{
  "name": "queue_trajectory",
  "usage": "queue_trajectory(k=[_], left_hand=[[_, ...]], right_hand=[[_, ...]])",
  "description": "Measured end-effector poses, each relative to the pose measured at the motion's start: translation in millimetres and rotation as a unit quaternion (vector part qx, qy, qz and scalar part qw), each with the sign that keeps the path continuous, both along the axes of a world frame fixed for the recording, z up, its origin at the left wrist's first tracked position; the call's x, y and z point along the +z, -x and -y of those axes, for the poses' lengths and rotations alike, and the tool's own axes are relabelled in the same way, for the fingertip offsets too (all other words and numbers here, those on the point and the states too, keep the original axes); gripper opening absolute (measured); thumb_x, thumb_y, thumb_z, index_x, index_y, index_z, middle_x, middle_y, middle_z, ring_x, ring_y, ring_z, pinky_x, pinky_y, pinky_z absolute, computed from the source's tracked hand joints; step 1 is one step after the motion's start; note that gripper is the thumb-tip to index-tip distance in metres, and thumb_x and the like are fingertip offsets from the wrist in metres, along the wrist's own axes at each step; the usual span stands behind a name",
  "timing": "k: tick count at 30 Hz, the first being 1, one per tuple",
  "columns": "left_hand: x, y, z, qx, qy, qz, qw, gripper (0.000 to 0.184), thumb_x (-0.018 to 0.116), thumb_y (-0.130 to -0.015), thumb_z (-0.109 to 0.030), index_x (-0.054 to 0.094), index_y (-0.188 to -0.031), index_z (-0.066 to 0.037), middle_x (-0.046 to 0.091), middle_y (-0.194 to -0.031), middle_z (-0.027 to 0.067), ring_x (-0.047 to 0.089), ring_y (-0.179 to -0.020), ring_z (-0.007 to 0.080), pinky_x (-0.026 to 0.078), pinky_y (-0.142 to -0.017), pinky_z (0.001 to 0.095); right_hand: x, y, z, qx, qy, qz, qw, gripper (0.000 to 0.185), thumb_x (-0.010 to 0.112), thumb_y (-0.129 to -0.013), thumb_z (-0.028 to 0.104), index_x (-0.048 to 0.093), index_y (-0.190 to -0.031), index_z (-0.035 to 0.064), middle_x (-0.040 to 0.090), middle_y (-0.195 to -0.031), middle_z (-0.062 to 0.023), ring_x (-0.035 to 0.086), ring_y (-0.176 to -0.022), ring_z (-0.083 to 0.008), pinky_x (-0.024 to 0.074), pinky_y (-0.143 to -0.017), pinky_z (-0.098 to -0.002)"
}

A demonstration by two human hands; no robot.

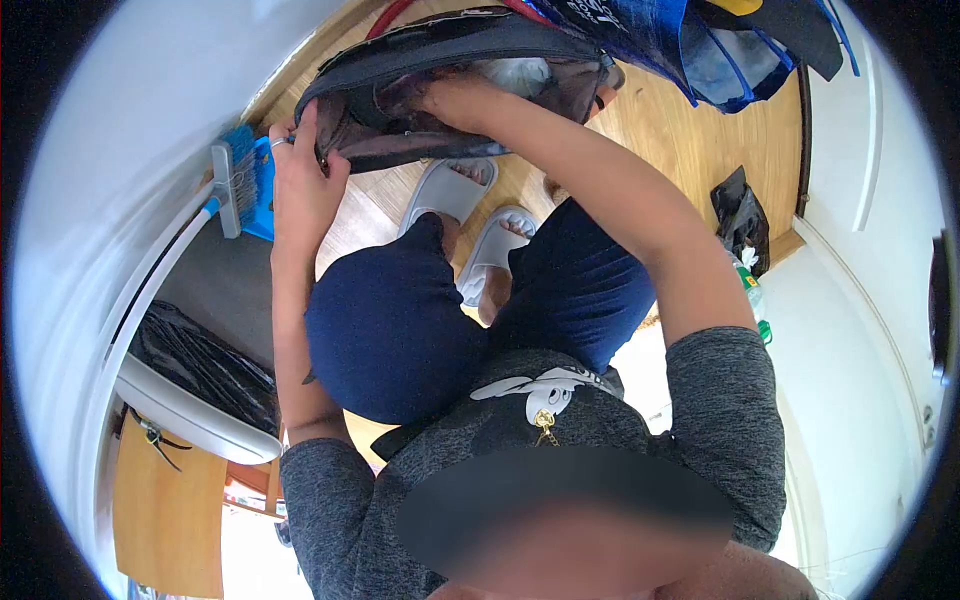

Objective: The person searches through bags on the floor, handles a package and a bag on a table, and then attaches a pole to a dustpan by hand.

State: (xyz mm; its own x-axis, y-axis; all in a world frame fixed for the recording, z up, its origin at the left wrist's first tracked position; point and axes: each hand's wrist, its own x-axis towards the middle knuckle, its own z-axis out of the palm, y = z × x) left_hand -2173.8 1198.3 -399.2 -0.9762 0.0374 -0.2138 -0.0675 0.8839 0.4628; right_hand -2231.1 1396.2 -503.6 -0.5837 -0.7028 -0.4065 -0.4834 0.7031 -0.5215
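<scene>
A dark zippered bag (455,42) with a grey-brown lining gapes open on the floor in front of my feet. My left hand (305,165), a ring on one finger, grips the bag's left edge, with fingers over the rim and thumb near the opening. My right hand (455,103) reaches down into the bag. Its fingers are hidden among the lining and dark contents, so I cannot see what they touch. A whitish crumpled item (518,74) shows inside the bag, to the right of my right hand.
A broom (233,185) and a blue dustpan (263,190) lean at the left, by a bin with a black liner (205,345). A shiny blue bag (640,40) stands at upper right. A black plastic bag (740,215) and a bottle (753,292) lie at right. I wear grey slippers (452,190).
</scene>
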Motion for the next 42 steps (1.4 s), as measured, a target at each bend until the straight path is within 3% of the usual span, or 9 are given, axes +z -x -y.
queue_trajectory(k=[5,11,16,19,23,28,32,37,42], left_hand=[[7.5,-0.3,-5.6,-0.007,-0.017,0.036,0.999,0.061,0.055,-0.068,-0.002,0.042,-0.128,-0.004,0.04,-0.119,0.0262,0.05,-0.1,0.041,0.044,-0.084,0.0406],[12.4,0.8,-12.0,-0.03,-0.011,0.031,0.999,0.065,0.052,-0.065,0.001,0.041,-0.129,-0.007,0.041,-0.12,0.0247,0.051,-0.1,0.0407,0.045,-0.083,0.041],[19.3,1.3,-15.4,-0.044,-0.02,0.086,0.995,0.066,0.053,-0.064,0.0,0.042,-0.128,-0.009,0.043,-0.119,0.0226,0.053,-0.097,0.0391,0.047,-0.079,0.0409],[17.8,4.5,-16.8,-0.069,0.001,0.044,0.997,0.066,0.053,-0.064,0.0,0.042,-0.128,-0.009,0.042,-0.12,0.0225,0.053,-0.097,0.0383,0.048,-0.077,0.0404],[10.3,19.7,-14.2,-0.071,0.011,-0.024,0.997,0.067,0.055,-0.064,-0.002,0.041,-0.129,-0.01,0.042,-0.123,0.0217,0.053,-0.098,0.0381,0.048,-0.078,0.0403],[11.1,24.6,-12.6,-0.052,-0.01,-0.014,0.998,0.068,0.056,-0.064,-0.005,0.04,-0.13,-0.01,0.042,-0.124,0.0217,0.054,-0.097,0.0387,0.048,-0.079,0.0409],[3.8,18.0,-10.3,-0.028,-0.01,-0.007,1.0,0.069,0.055,-0.065,-0.005,0.038,-0.131,-0.011,0.041,-0.127,0.0211,0.051,-0.104,0.0382,0.046,-0.083,0.04],[2.9,13.8,-7.7,-0.008,-0.031,0.019,0.999,0.068,0.055,-0.064,-0.008,0.039,-0.13,-0.011,0.043,-0.124,0.0214,0.055,-0.095,0.0381,0.048,-0.077,0.042],[-1.8,5.8,-9.4,-0.044,-0.044,-0.026,0.998,0.067,0.056,-0.064,-0.007,0.04,-0.129,-0.01,0.045,-0.121,0.0202,0.056,-0.092,0.0372,0.049,-0.075,0.042]], right_hand=[[14.1,1.8,-28.7,0.092,-0.057,0.02,0.994,0.05,0.052,-0.077,0.012,0.049,-0.125,0.0289,0.057,-0.112,-0.0141,0.056,-0.104,-0.0319,0.0456,-0.088,-0.0409],[21.3,4.5,-27.8,0.053,-0.023,0.08,0.995,0.052,0.057,-0.069,-0.001,0.055,-0.117,0.0192,0.061,-0.103,-0.0136,0.058,-0.098,-0.0308,0.0477,-0.083,-0.0398],[-15.7,6.9,26.0,-0.007,0.052,-0.139,0.989,0.039,0.052,-0.077,0.011,0.055,-0.116,0.0116,0.059,-0.111,-0.0139,0.055,-0.103,-0.0329,0.0429,-0.09,-0.0417],[2.4,14.9,52.9,-0.167,0.095,0.008,0.981,0.038,0.039,-0.088,0.026,0.053,-0.12,0.0086,0.049,-0.126,-0.0142,0.045,-0.117,-0.0339,0.031,-0.102,-0.0426],[-49.7,13.9,81.3,-0.213,0.092,-0.058,0.971,0.04,0.037,-0.089,0.024,0.049,-0.124,0.009,0.044,-0.131,-0.0142,0.04,-0.122,-0.0327,0.0273,-0.104,-0.0427],[-84.7,3.7,88.1,-0.149,-0.003,-0.183,0.972,0.042,0.044,-0.084,0.026,0.05,-0.124,0.0144,0.05,-0.126,-0.0099,0.042,-0.119,-0.0263,0.0266,-0.102,-0.0454],[-39.4,-10.7,55.9,-0.053,-0.029,-0.217,0.974,0.042,0.044,-0.083,0.023,0.051,-0.123,0.0133,0.049,-0.127,-0.0112,0.041,-0.12,-0.0257,0.0268,-0.102,-0.0445],[22.4,7.2,32.0,0.116,-0.227,0.081,0.964,0.046,0.045,-0.08,0.015,0.048,-0.126,0.0138,0.046,-0.129,-0.0104,0.04,-0.121,-0.0267,0.027,-0.101,-0.05],[21.1,-1.6,21.7,0.155,-0.245,0.064,0.955,0.052,0.045,-0.08,0.014,0.041,-0.131,0.0153,0.041,-0.134,-0.0089,0.037,-0.124,-0.026,0.026,-0.102,-0.0512]])
